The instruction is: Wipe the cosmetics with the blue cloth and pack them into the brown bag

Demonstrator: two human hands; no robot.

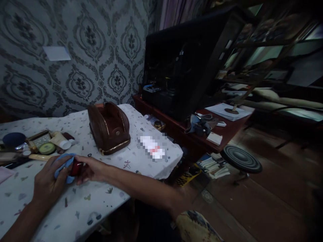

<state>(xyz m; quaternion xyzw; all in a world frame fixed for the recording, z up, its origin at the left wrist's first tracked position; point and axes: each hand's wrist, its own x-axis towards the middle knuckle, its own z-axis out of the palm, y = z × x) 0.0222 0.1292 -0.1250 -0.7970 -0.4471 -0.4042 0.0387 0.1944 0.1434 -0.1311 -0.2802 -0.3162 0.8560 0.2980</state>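
Note:
My left hand (pixel 51 178) is closed around a crumpled blue cloth (pixel 70 178), pressing it against a small, shiny dark red object (pixel 77 167). On the other side, the fingers of my right hand (pixel 92 169) grip that red object, whose exact kind I cannot make out. Both hands meet over the near left part of the table. Just beyond them stands a brown leather toiletry bag (pixel 111 129), its zipped top gaping. Left of the bag lie a cream tube (pixel 60 139), a round green container (pixel 47 148) and a pale stick-like item (pixel 40 157).
A white patterned cloth (pixel 101 201) covers the table. A blurred white item (pixel 152 148) lies right of the bag. Farther right are a red-brown desk (pixel 227 129) with a large black cabinet-like box (pixel 181 67), a round stool (pixel 242 158) and stacked books (pixel 214 166).

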